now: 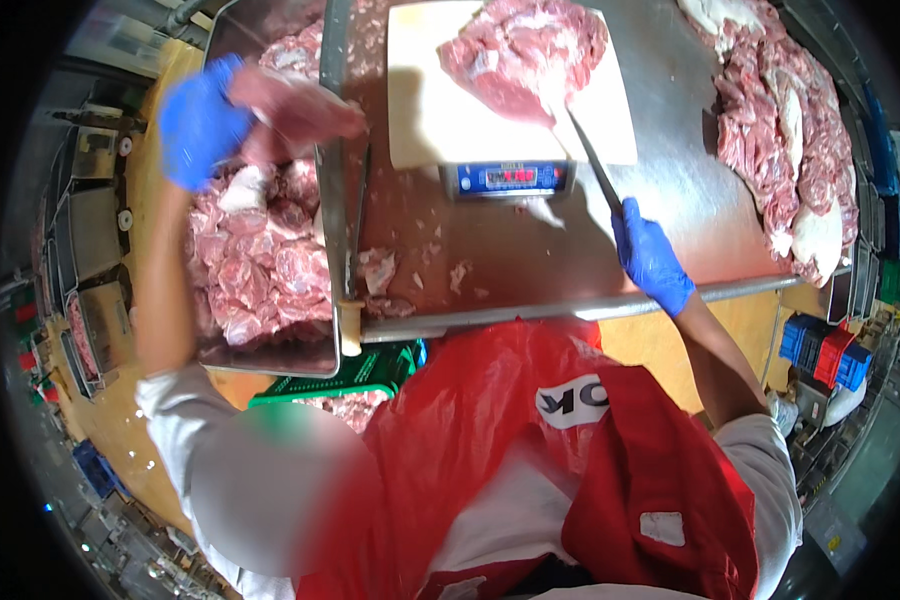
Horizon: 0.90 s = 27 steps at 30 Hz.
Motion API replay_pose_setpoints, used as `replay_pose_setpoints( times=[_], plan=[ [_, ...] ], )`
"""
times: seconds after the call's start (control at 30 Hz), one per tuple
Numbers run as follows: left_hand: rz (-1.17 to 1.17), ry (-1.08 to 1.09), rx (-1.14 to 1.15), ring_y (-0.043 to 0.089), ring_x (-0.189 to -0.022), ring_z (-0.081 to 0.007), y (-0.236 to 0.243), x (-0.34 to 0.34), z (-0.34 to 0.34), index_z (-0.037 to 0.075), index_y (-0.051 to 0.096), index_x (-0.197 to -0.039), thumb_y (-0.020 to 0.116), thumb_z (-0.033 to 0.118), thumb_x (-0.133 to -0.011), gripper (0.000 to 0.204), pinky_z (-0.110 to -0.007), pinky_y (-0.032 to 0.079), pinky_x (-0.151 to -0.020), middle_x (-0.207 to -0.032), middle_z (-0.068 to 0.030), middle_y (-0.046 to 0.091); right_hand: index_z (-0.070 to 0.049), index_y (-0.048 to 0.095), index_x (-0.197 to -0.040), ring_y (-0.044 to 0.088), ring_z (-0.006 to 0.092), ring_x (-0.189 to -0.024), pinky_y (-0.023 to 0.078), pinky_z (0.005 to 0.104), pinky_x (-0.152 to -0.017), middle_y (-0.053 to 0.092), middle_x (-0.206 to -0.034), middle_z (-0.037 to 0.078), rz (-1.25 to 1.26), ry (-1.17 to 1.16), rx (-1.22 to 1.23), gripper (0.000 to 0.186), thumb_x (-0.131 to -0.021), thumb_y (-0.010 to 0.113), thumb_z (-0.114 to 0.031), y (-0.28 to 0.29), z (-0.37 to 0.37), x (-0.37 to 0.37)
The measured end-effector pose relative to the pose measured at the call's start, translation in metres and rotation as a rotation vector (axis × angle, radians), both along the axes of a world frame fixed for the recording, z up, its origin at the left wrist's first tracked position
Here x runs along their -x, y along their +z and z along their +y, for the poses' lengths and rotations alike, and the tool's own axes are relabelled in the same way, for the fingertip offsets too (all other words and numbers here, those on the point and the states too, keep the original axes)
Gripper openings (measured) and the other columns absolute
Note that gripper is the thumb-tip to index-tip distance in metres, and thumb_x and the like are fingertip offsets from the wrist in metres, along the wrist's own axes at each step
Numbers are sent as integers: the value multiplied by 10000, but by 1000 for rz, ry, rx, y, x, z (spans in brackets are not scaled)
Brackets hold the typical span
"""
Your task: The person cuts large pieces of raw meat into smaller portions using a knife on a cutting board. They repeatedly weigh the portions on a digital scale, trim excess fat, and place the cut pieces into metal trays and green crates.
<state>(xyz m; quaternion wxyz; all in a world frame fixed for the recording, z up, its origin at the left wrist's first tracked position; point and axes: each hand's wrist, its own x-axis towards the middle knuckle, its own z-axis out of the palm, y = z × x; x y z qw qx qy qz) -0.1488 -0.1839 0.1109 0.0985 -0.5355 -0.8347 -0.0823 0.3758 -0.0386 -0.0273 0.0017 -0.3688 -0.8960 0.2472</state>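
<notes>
On the scale (511,180), a large meat cut (530,60) is being supported; from the scale's right, a knife (592,155) is being pointed toward it by the nearer, gripping right hand (652,257). Left of the scale, a meat slab (295,112) is being clasped over a metal tray (275,362) by the left hand (203,122), forearm held forward.

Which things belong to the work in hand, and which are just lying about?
Apparently in use: left hand; meat it holds; right hand; knife it holds; scale; cut on it; tray.

Apparently lying about: scraps; blue crate at left; red crate at right.
</notes>
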Motion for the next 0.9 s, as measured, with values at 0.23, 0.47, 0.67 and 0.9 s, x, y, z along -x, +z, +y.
replay_pose_setpoints(
  times=[0.23, 0.47, 0.67, 0.9],
  plan=[
    [158, 301, -273, 372, -1322, -480, -8, 176, 88, -49, 273, -1480, 768, 327, -677, 1015, -535, 319, -1122, -1417, -350, 381, -22, 467, -1036, 627, 393, -590, 457, 457, -500, 615, -700, 246, 331, -233, 20, 146, -1014, 520, -156, -11, 4, 23],
    [-844, -343, -146, 606, -981, -186, -92, 14, 160, 33, 609, -1183, 709, 204, -838, 398, -335, 513, -855, -1007, -92, 648, -57, 527, -928, 533, 93, -505, 459, 265, -472, 546, -639, 16, 648, -543, 349, 237, -1049, 486, -255, -9, 50, -3],
    [-1196, -130, -131, 568, -1201, -212, -144, -67, 161, 38, 297, -1505, 634, 456, -929, 788, -383, 510, -863, -1437, -100, 479, -23, 619, -1083, 600, 116, -850, 520, 307, -782, 637, -951, 42, 913, -496, 634, 228, -997, 561, -226, -3, 178, 53],
    [-1480, -115, -717, 598, -1061, -380, -198, -149, 171, -103, 371, -1371, 584, 235, -991, 552, -409, 469, -945, -1212, -268, 573, -92, 640, -1026, 658, 156, -745, 600, 345, -650, 650, -891, 35, 816, -334, 1198, 285, -949, 619, -365, 4, 267, 161]
  ],
)
